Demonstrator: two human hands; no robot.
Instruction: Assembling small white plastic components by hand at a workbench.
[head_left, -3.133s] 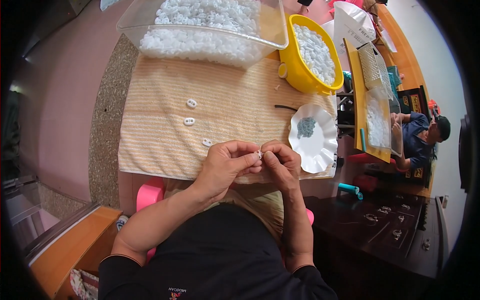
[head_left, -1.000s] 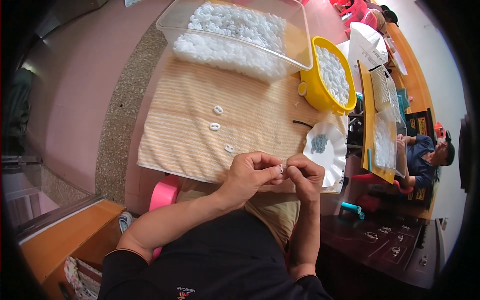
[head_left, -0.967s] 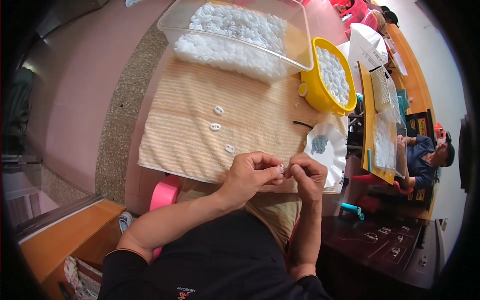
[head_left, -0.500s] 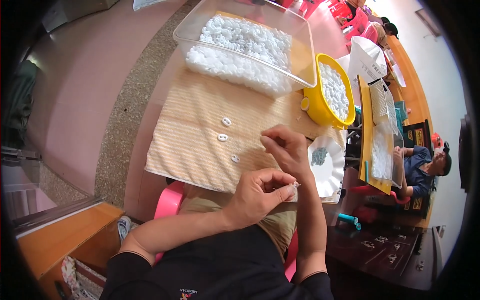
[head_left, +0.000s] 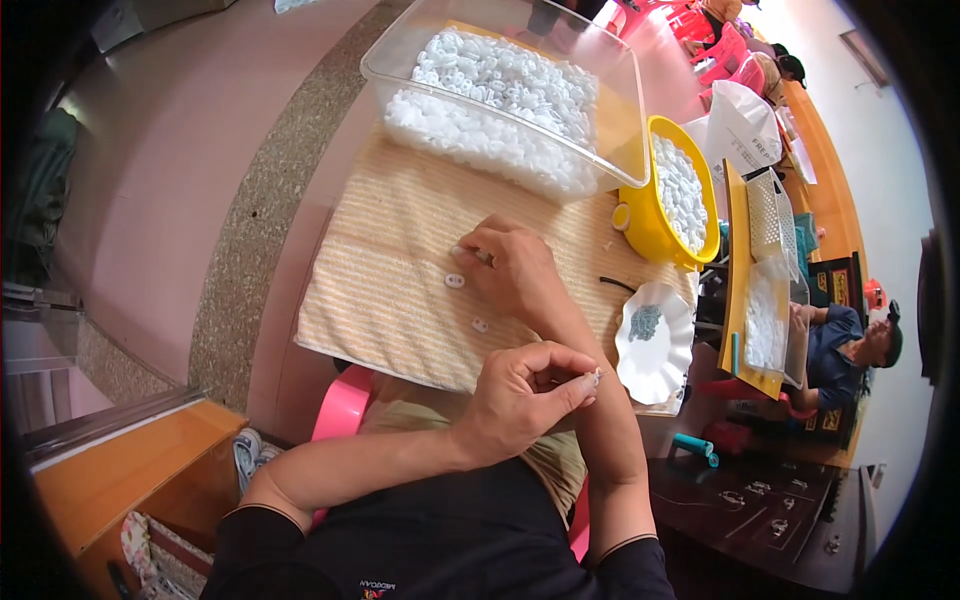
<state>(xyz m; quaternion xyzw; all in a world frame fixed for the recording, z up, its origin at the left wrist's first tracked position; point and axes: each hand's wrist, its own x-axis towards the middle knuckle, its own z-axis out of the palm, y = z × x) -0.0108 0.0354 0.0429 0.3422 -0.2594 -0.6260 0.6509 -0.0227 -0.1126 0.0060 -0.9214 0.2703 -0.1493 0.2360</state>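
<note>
My left hand (head_left: pixel 532 393) is closed in a pinch above my lap, with a small white plastic piece (head_left: pixel 598 377) at its thumb and fingertip. My right hand (head_left: pixel 512 268) reaches over the striped cloth (head_left: pixel 390 220), its fingers bent together where the farthest of the loose pieces lay. What is between those fingertips is hidden. Close to them lies a white oval two-holed plastic piece (head_left: pixel 454 281), and a smaller white piece (head_left: pixel 480 325) sits nearer to me. To the right, a white scalloped plate (head_left: pixel 655 365) holds a heap of small grey-green parts (head_left: pixel 645 322).
A clear plastic bin (head_left: pixel 620 165) full of white pieces stands at the back. Beside it is a yellow tub (head_left: pixel 640 225) of similar pieces. A thin black strip (head_left: pixel 617 284) lies by the plate. Another person (head_left: pixel 850 345) sits at the far right.
My right hand has moved left and away from me, from near the plate to the farthest loose piece, which it now covers. The black strip has come into view. My left hand keeps its pinch.
</note>
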